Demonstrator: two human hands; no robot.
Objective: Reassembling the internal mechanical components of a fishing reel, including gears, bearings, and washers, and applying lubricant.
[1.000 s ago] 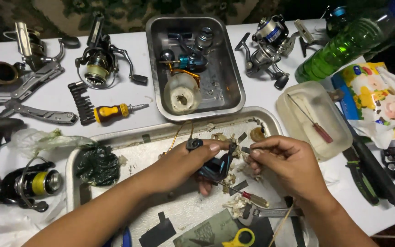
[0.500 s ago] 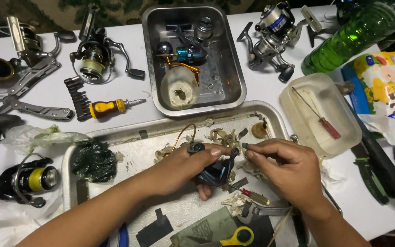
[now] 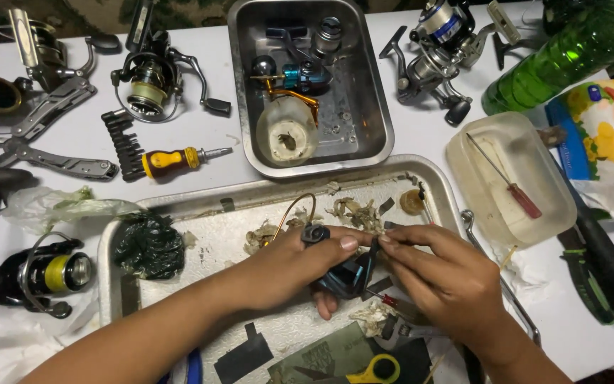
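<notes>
**Reel body stripped and in hand over the work tray**

The left hand [image 3: 300, 263] grips a dark fishing reel body [image 3: 346, 276] from the side, thumb on top, fingers wrapped underneath; the right hand [image 3: 442, 277] closes its fingertips in a narrow pinch at the body's upper right end, on some small part I cannot make out; both hover just above the large metal tray [image 3: 179, 213], near its middle. By my reading the teardown is well along: the body looks bare of spool and handle; a white spool [image 3: 287, 131] and blue and gold parts lie in the smaller steel pan [image 3: 378, 121] behind; scraps and grease-stained wads litter the tray; cleaning and reassembly seem left. The body's long axis runs slantwise, lower left to upper right, its upper end pointing toward the right hand.
</notes>
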